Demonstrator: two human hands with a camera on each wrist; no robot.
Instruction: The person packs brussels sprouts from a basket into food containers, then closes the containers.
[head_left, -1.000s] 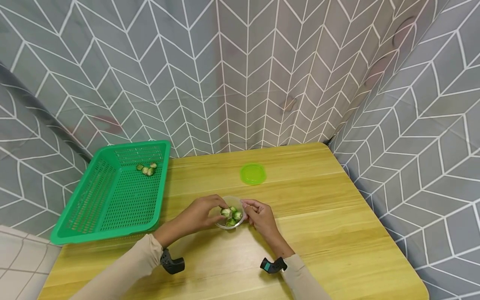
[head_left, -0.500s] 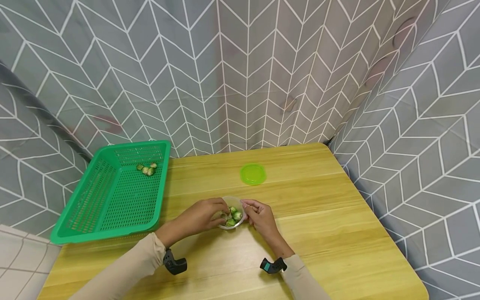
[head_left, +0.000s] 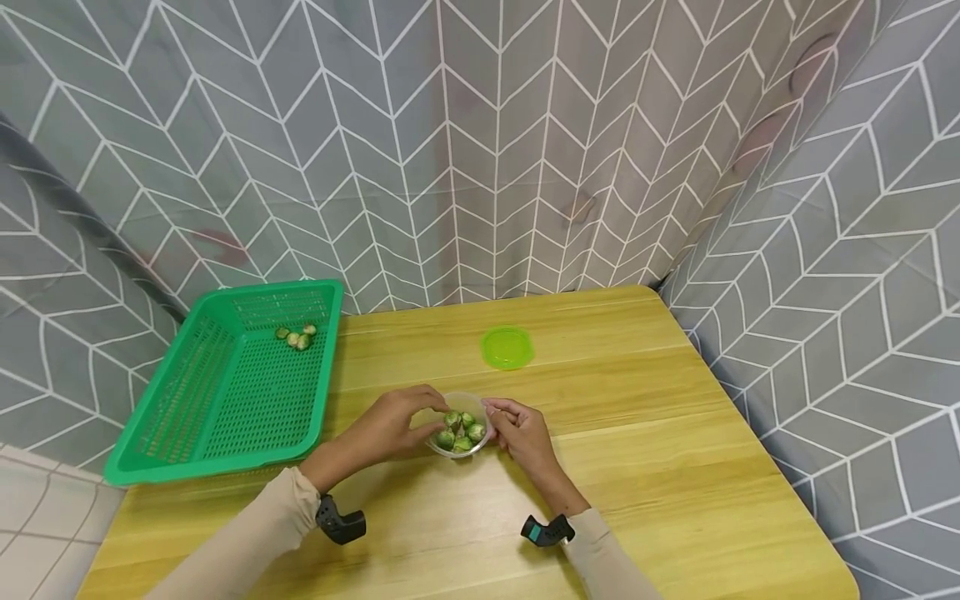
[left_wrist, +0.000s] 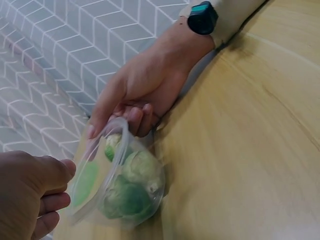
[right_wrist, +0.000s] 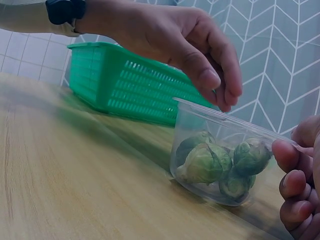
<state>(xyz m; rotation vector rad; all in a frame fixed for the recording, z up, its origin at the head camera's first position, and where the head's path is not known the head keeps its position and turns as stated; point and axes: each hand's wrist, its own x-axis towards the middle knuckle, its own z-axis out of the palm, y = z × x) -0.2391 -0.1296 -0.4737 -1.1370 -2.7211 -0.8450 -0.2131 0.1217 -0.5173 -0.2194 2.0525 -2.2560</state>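
A clear plastic tub (right_wrist: 192,120) stands on the table with several Brussels sprouts (head_left: 462,431) lying inside. My right hand (head_left: 522,435) pinches the tub's rim on its right side between thumb and fingers. My left hand (head_left: 392,427) is at the tub's left side, fingers loosely bent and holding nothing. In the right wrist view, the left fingers (right_wrist: 227,82) hover just above the rim. The left wrist view shows the right thumb (left_wrist: 102,112) over the rim, and the left hand (left_wrist: 32,195) apart from the tub there.
On the left of the wooden table (head_left: 637,483) sits a green perforated basket (head_left: 326,383), with several more Brussels sprouts (head_left: 300,338) in its far corner. A green lid (head_left: 507,347) lies flat behind the tub. Patterned grey curtains (head_left: 480,150) hang along the back and right.
My left hand reached into the tub among the sprouts, then drew back to the left, leaving the sprouts in the tub. The right hand stays on the rim.
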